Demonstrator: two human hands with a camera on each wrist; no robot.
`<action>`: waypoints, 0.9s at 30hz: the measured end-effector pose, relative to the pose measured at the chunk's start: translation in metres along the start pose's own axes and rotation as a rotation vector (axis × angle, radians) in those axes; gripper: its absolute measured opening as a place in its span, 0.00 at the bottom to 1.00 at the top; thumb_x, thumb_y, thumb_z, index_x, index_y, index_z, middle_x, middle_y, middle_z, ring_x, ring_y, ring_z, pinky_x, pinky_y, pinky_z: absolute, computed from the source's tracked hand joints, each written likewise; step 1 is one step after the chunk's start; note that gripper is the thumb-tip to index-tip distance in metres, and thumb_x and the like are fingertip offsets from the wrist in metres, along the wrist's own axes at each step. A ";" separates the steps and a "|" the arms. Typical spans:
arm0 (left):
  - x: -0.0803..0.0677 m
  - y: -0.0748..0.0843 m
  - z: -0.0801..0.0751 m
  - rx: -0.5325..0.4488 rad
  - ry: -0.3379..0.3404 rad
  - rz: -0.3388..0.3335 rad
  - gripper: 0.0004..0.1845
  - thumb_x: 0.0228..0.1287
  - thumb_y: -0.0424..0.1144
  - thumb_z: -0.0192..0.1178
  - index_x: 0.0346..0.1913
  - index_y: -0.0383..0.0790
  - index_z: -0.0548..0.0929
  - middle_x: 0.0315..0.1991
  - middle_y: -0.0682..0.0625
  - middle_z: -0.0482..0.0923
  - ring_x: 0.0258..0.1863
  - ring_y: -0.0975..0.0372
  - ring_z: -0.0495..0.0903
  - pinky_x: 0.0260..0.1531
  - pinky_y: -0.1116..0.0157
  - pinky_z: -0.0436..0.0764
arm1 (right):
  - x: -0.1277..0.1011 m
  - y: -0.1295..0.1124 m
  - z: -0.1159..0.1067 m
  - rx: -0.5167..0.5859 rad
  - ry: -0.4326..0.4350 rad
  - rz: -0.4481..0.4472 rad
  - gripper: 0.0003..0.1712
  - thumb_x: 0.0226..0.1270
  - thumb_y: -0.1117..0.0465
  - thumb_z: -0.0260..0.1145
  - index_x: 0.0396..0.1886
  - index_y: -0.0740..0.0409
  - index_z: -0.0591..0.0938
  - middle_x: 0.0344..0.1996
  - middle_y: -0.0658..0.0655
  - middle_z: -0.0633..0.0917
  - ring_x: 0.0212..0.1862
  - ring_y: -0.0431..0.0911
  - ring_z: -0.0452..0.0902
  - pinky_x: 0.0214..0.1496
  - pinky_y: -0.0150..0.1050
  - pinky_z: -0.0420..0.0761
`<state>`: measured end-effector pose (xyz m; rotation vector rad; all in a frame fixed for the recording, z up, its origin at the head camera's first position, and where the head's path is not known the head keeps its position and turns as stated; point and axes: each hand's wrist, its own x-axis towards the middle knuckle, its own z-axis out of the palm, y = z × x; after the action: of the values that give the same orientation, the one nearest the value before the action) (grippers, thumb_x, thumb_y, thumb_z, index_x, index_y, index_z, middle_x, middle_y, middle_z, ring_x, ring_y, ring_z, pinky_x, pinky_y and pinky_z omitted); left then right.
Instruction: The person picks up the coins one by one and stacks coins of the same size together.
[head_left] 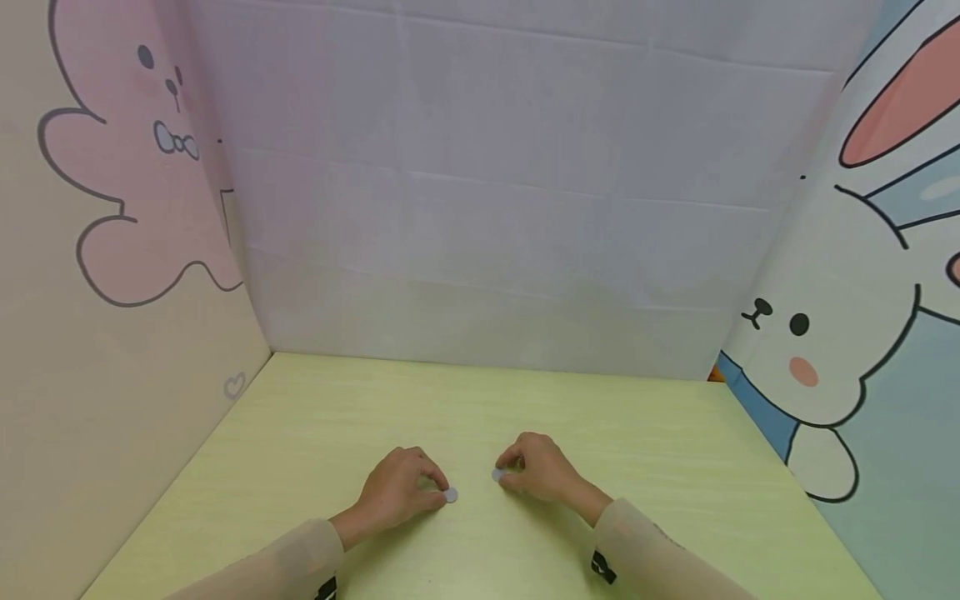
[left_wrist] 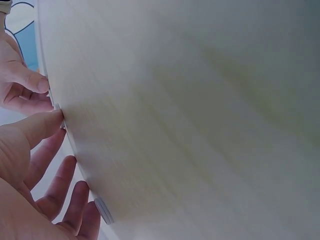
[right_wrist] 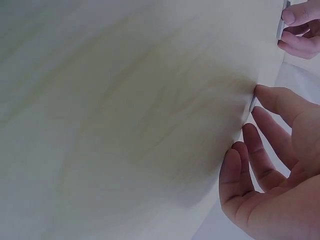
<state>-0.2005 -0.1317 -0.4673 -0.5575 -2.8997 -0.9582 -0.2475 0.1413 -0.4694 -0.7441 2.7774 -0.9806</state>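
Observation:
Near the middle of the table, my left hand [head_left: 401, 490] pinches a small pale round disc [head_left: 451, 495] between thumb and index finger. To its right, my right hand [head_left: 546, 471] pinches a second pale disc [head_left: 498, 474] the same way. A short gap of tabletop separates the two discs. Edge-on in the right wrist view, the right hand's disc [right_wrist: 252, 103] looks thin and sits close at the surface. By the left little finger, the left wrist view shows another grey disc-shaped piece [left_wrist: 104, 210], which the left hand hides in the head view.
The pale yellow tabletop [head_left: 480, 408] stretches back to a white cloth wall [head_left: 495, 200]. A panel with a pink cartoon animal [head_left: 142, 183] stands at the left, and one with a white rabbit [head_left: 840, 350] at the right.

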 end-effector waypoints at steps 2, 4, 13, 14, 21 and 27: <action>0.000 0.000 0.000 0.000 0.001 0.001 0.06 0.55 0.45 0.83 0.31 0.56 0.93 0.39 0.61 0.85 0.43 0.60 0.78 0.39 0.59 0.79 | 0.000 0.000 0.000 -0.002 0.003 -0.002 0.08 0.63 0.63 0.80 0.41 0.57 0.94 0.35 0.50 0.85 0.35 0.42 0.71 0.35 0.35 0.73; 0.000 0.000 0.000 -0.003 0.002 0.003 0.06 0.55 0.44 0.83 0.31 0.56 0.93 0.40 0.61 0.85 0.43 0.60 0.78 0.39 0.59 0.79 | 0.000 0.000 0.000 -0.006 0.005 -0.001 0.08 0.63 0.62 0.80 0.41 0.57 0.94 0.35 0.49 0.85 0.34 0.41 0.71 0.35 0.34 0.73; -0.001 0.000 0.000 0.001 0.009 0.013 0.07 0.54 0.43 0.83 0.30 0.55 0.93 0.39 0.61 0.85 0.43 0.60 0.78 0.41 0.57 0.80 | -0.002 -0.001 0.000 -0.014 0.007 0.005 0.07 0.63 0.62 0.80 0.41 0.55 0.94 0.34 0.48 0.84 0.34 0.40 0.71 0.35 0.34 0.73; -0.001 0.000 0.000 0.004 0.010 0.015 0.07 0.54 0.43 0.83 0.31 0.55 0.93 0.39 0.61 0.85 0.43 0.60 0.79 0.41 0.57 0.80 | -0.002 -0.001 0.000 -0.014 0.008 0.005 0.07 0.63 0.62 0.80 0.40 0.55 0.94 0.34 0.48 0.84 0.34 0.40 0.71 0.35 0.34 0.73; -0.001 0.001 0.000 0.015 0.005 0.005 0.07 0.54 0.43 0.83 0.30 0.56 0.93 0.39 0.61 0.84 0.43 0.60 0.78 0.41 0.57 0.80 | -0.003 -0.001 -0.001 -0.011 0.007 -0.003 0.07 0.64 0.62 0.80 0.41 0.55 0.94 0.35 0.48 0.85 0.34 0.40 0.70 0.35 0.34 0.73; -0.001 0.000 -0.001 0.013 0.009 0.006 0.07 0.54 0.43 0.83 0.31 0.56 0.93 0.40 0.61 0.85 0.43 0.60 0.78 0.41 0.57 0.80 | -0.007 -0.002 -0.002 -0.006 -0.006 -0.001 0.08 0.65 0.60 0.80 0.42 0.55 0.94 0.35 0.49 0.85 0.34 0.41 0.70 0.35 0.34 0.72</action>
<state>-0.1995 -0.1321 -0.4667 -0.5596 -2.8930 -0.9378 -0.2413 0.1449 -0.4672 -0.7482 2.7769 -0.9689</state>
